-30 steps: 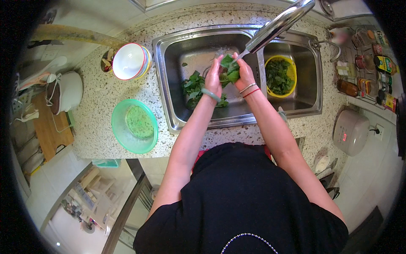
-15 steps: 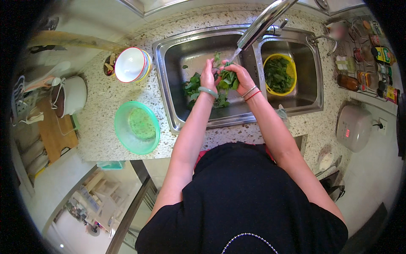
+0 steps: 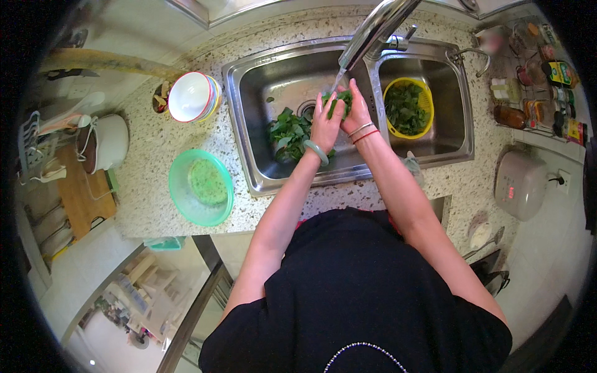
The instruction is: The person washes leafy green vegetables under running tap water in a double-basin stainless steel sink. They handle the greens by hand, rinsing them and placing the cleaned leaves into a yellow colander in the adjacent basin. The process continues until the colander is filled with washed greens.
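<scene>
Under the running faucet [image 3: 367, 38], a bunch of green leaves [image 3: 339, 104] is cupped between my two hands. My left hand [image 3: 326, 123], a pale green bangle at its wrist, presses on the bunch from the left with its fingers close together. My right hand [image 3: 357, 112] wraps it from the right, a silver and a red band on that wrist. Water falls onto the leaves and fingers. Below and left of my hands, a pile of loose leafy greens [image 3: 290, 132] lies on the floor of the large steel sink basin [image 3: 258, 74].
In the smaller right basin [image 3: 449, 133] sits a yellow colander [image 3: 429, 102] holding more greens. On the speckled counter to the left stand stacked bowls [image 3: 189, 97] and a green plastic basin [image 3: 180, 208]. A spice rack [image 3: 538, 102] lines the right wall.
My hands have come together and moved slightly right under the stream, closing round the leaves. The faucet spout appears a little further left, and the drain now shows.
</scene>
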`<state>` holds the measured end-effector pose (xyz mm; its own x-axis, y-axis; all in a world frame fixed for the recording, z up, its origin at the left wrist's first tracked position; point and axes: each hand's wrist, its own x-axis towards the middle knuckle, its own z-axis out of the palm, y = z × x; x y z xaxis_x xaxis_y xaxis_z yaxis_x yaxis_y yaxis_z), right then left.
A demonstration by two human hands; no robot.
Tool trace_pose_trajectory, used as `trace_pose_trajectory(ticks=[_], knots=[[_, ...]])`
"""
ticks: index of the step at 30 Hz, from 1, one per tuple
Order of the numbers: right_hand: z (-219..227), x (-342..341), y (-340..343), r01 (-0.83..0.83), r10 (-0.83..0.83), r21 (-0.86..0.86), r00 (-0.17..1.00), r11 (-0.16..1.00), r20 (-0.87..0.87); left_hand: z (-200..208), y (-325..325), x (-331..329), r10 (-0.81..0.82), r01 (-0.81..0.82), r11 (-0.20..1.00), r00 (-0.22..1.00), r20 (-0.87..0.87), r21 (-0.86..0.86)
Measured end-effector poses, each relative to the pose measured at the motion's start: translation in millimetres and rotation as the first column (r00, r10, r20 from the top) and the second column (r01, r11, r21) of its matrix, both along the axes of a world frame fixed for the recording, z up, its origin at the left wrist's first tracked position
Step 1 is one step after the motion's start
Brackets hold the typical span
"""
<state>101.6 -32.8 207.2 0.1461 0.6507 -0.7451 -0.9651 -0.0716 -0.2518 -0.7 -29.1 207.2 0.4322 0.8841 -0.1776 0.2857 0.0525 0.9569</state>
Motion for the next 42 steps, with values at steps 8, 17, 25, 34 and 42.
trace_pose_trajectory(ticks=[8, 17, 25, 34, 42], knots=[[-1, -23, -11, -0.171, 0.118, 0.207, 0.963, 0.963, 0.243, -15, 20, -9, 0.414, -0.137, 0.816, 0.817, 0.402, -0.562], [2, 12, -28, -0.112, 0.073, 0.22, 0.981, 0.969, 0.178, 8, -1, 16, 0.477, -0.187, 0.812, 0.759, 0.444, -0.552], [-1, 106, -74, 0.116, -0.172, 0.166, 0.909, 0.979, 0.38, 0, -30, 123, 0.241, 0.018, 0.874, 0.852, 0.464, -0.486], [-61, 202, -127, 0.228, -0.166, -0.06, 0.842, 0.972, 0.514, -23, -51, 182, 0.016, 0.283, 0.696, 0.913, 0.408, -0.66], [-62, 190, -126, 0.342, -0.106, -0.184, 0.678, 0.921, 0.727, -28, -44, 143, 0.2, 0.218, 0.618, 0.885, 0.419, -0.755]])
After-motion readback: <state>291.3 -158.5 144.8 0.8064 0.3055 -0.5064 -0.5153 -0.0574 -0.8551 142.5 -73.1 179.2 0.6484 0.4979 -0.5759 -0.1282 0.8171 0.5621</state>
